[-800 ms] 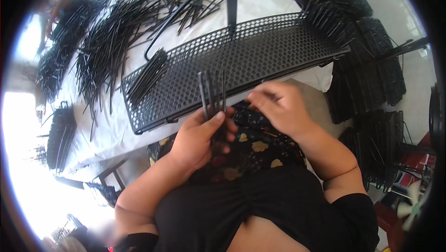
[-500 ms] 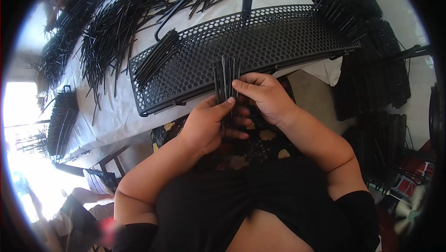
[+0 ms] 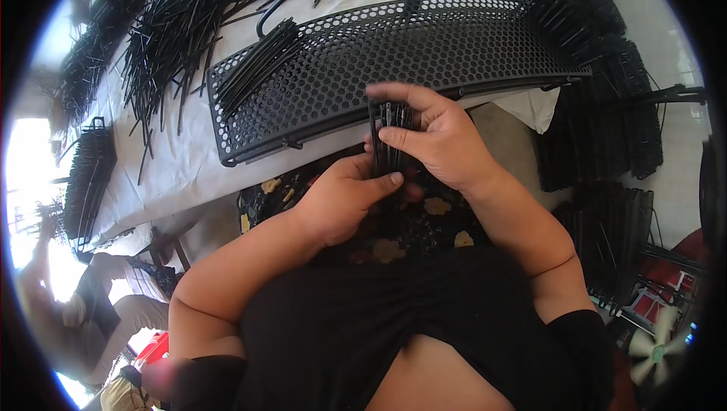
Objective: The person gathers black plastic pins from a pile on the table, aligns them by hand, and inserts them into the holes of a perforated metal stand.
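A small bundle of thin black rods (image 3: 392, 155) stands upright between my hands, above my lap. My left hand (image 3: 344, 191) grips its lower part, with the thumb lying across the front. Around the upper end curls my right hand (image 3: 439, 134), its thumb against the rods and its forefinger over their tips. Just beyond is a black perforated metal rack (image 3: 409, 51). Across the rack's left end lies another batch of black rods (image 3: 257, 70). More dark rods (image 3: 560, 25) are bunched at its right end.
A big loose heap of black rods (image 3: 178, 28) covers the back left of the white-covered table (image 3: 163, 184). Black racks (image 3: 613, 237) are stacked at the right. A fan (image 3: 657, 354) stands low right. Another person (image 3: 98, 328) is at the lower left.
My right hand has moved up around the rods' tips, and the rods, fanned apart before, now sit closer together. The whole view has shifted slightly.
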Demonstrator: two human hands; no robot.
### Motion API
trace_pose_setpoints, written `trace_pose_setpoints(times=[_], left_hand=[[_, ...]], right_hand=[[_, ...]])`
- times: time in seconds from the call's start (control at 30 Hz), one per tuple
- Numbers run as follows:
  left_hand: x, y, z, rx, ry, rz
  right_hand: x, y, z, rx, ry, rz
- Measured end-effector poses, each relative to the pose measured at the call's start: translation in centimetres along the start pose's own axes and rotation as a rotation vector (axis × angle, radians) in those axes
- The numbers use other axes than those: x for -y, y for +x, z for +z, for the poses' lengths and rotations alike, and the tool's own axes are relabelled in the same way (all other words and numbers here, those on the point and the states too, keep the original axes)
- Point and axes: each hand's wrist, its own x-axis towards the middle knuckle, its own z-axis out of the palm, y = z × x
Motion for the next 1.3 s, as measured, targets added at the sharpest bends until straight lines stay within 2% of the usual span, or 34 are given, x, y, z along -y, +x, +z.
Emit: trace_pose_setpoints(times=[0.17, 0.33, 0.47, 0.53, 0.6, 0.67, 0.73, 0.77, 0.83, 0.87, 0.93, 0.97, 1.0, 1.03, 1.07, 1.13, 1.2, 1.3], left_hand=[[0.0, 0.1, -0.2, 0.029, -0.053, -0.043], [-0.1, 0.4, -0.4, 0.071, 0.135, -0.044], [-0.9, 0.4, 0.0, 0.051, 0.134, -0.091], [-0.8, 0.4, 0.1, 0.017, 0.178, -0.042], [-0.7, 0.4, 0.1, -0.01, 0.224, -0.049], [-0.9, 0.3, 0.1, -0.015, 0.288, -0.059], [-1.4, 0.2, 0.0, -0.089, 0.589, 0.037], [-2.0, -0.1, 0.2, -0.094, 0.643, 0.022], [-1.6, -0.2, -0.3, -0.043, 0.399, 0.168], [-2.3, -0.8, -0.7, -0.049, 0.362, 0.131], [-2.9, -1.9, -0.6, -0.136, 0.47, 0.324], [-2.9, -2.3, -0.2, -0.244, 0.494, 0.492], [-3.4, -2.3, -0.5, -0.299, 0.802, 0.738], [-4.0, -2.4, -0.9, -0.352, 1.109, 0.987], [-4.6, -2.3, -0.6, -0.383, 1.25, 1.125], [-5.6, -1.9, -0.6, -0.375, 1.501, 1.199], [-5.8, -1.1, -1.0, -0.39, 1.556, 1.217], [-5.8, -0.3, -1.4, -0.488, 1.722, 1.083]], right_hand=[[0.7, 0.3, -0.6, 0.013, -0.123, 0.039], [1.0, 0.6, -1.1, 0.109, -0.134, 0.099], [1.7, 0.6, -1.3, 0.125, -0.154, 0.145], [1.7, 0.6, -1.1, 0.164, -0.172, 0.184], [1.3, 0.6, -1.2, 0.164, -0.153, 0.152], [1.6, 0.3, -1.3, 0.089, 0.018, 0.216], [1.6, 0.3, -1.8, 0.05, 0.116, 0.136], [2.0, 0.3, -2.5, 0.016, 0.084, 0.092], [3.9, -0.1, -4.4, -0.095, 0.129, 0.018], [4.7, -0.1, -6.2, -0.141, 0.088, -0.113], [7.3, -0.3, -9.4, -0.4, 0.18, -0.47], [7.6, 0.1, -12.7, -0.504, 0.103, -0.709], [8.1, 0.3, -15.2, -0.678, -0.019, -0.881], [8.5, 0.4, -17.1, -0.772, -0.097, -0.961], [8.9, 0.4, -18.5, -0.866, -0.178, -1.042], [8.9, 0.4, -19.9, -0.889, -0.277, -1.001], [8.9, 0.3, -20.3, -0.918, -0.352, -0.986], [8.6, 0.5, -20.9, -0.94, -0.386, -1.041]])
